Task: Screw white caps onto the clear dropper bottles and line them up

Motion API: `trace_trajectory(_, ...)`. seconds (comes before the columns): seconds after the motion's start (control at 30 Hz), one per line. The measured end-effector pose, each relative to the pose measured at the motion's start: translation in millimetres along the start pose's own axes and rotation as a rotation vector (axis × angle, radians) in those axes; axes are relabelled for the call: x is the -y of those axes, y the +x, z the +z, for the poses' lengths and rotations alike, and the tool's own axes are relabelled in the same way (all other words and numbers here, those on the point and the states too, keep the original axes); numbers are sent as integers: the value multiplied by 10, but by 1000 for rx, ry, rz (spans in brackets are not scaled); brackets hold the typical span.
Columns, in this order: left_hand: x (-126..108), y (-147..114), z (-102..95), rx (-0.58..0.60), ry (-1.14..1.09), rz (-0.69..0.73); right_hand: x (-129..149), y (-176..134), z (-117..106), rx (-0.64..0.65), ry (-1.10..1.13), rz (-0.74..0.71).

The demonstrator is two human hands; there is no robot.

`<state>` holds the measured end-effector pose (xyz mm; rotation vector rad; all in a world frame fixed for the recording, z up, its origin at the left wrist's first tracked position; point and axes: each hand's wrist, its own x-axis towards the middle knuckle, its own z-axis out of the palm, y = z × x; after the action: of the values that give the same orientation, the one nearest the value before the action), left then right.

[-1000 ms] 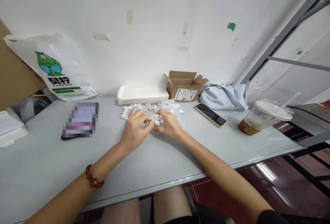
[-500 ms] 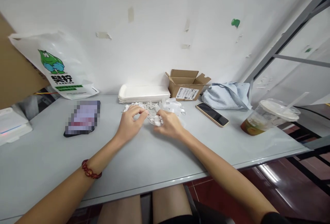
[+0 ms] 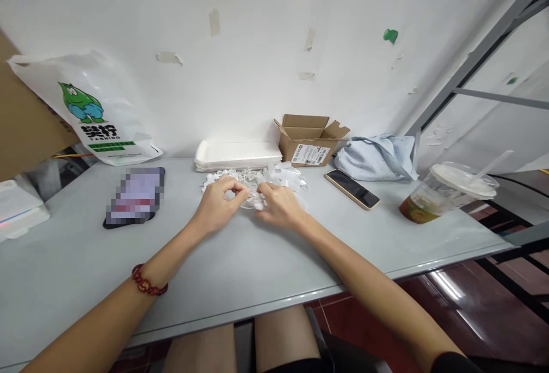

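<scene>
My left hand (image 3: 221,202) is closed in a pinch, thumb and forefinger tips together at the edge of a heap of small white plastic pieces (image 3: 253,175). Whatever the pinch holds is too small to make out. Close beside it, my right hand (image 3: 279,206) curls its fingers down over more small white pieces (image 3: 257,200) that lie on a clear round film or dish. Its fingertips are partly hidden, so what they grip does not show. Clear and white plastic bits (image 3: 286,175) lie just behind the right hand.
Behind the heap are a stack of white trays (image 3: 238,155) and an open cardboard box (image 3: 309,141). A phone (image 3: 352,189), a light blue cloth bag (image 3: 375,157) and a drink cup (image 3: 441,190) stand right. Left are a blurred-screen phone (image 3: 137,195) and a white plastic bag (image 3: 124,110).
My left hand has moved slightly right, and its pinch has drawn closer to the right hand's fingers. My right hand stays over the white pieces with its fingers shifted a little.
</scene>
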<state>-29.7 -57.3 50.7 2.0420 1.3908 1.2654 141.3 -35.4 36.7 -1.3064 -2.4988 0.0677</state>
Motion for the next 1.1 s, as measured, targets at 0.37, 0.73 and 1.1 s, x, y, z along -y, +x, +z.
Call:
trace_trajectory(0.37, -11, 0, -149, -199, -44, -17, -32, 3, -84, 9, -24, 58)
trace_trajectory(0.73, -99, -127, 85, 26, 286, 468, 50, -30, -61, 1, -101, -47)
trace_trajectory(1.1, -20, -49, -42, 38, 146, 284, 17, -23, -62, 9, -170, -57)
